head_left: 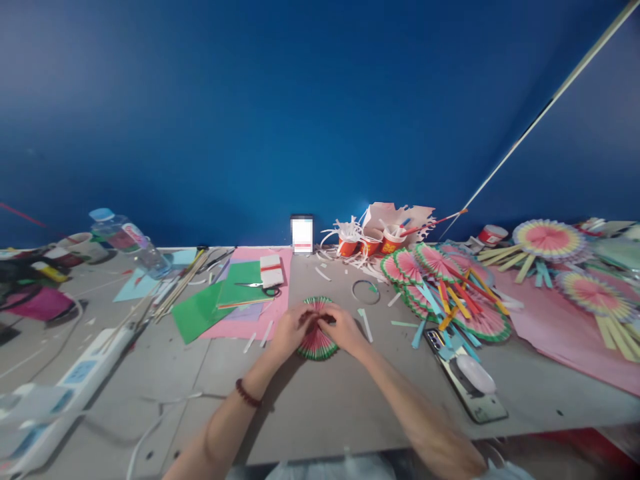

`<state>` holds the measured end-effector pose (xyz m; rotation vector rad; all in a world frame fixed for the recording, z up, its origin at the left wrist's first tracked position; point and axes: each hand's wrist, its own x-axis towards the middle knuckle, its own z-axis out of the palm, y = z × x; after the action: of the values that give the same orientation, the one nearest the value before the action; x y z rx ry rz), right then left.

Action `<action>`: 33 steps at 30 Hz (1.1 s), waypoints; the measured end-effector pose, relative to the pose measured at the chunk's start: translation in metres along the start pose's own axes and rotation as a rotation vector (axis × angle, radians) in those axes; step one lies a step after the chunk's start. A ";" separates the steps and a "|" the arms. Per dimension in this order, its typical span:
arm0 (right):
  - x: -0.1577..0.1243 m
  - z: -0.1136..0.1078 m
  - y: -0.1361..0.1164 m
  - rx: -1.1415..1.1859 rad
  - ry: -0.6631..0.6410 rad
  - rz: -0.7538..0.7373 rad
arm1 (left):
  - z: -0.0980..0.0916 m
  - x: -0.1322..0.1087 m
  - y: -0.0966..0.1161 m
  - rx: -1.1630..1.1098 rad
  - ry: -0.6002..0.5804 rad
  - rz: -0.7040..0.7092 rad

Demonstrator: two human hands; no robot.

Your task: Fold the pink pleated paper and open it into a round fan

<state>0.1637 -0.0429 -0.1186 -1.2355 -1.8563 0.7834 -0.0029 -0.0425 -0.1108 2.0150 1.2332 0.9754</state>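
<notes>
A round pleated paper fan (316, 345), pink with a green rim, lies on the grey table (320, 400) straight ahead. My left hand (291, 330) and my right hand (344, 329) meet over its centre, fingers curled and pinching the folds together. The fan's middle is hidden under my fingers. A bead bracelet sits on my left wrist.
Finished fans on sticks (450, 287) pile up at the right, more on pink paper (565, 267). A phone (467, 383) lies near the right front. Green and pink sheets with scissors (260, 287) sit left of centre. Paper cups (370, 243), a water bottle (127, 243) and a power strip (60, 393) are around.
</notes>
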 end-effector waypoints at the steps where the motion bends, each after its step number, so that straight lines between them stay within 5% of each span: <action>1: 0.000 -0.001 -0.001 0.023 -0.003 0.008 | 0.000 0.000 0.000 -0.015 -0.001 -0.020; 17: -0.001 -0.001 -0.003 0.156 -0.017 0.091 | -0.001 0.000 0.004 -0.061 0.003 -0.075; 25: 0.001 -0.004 -0.007 0.215 -0.020 0.168 | -0.004 0.000 0.003 0.027 0.261 -0.069; 33: 0.004 -0.008 -0.007 0.251 -0.045 0.212 | -0.003 -0.001 0.010 0.045 0.013 0.033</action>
<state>0.1665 -0.0414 -0.1078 -1.2712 -1.6197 1.1312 -0.0008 -0.0470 -0.1011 2.0728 1.2431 0.9862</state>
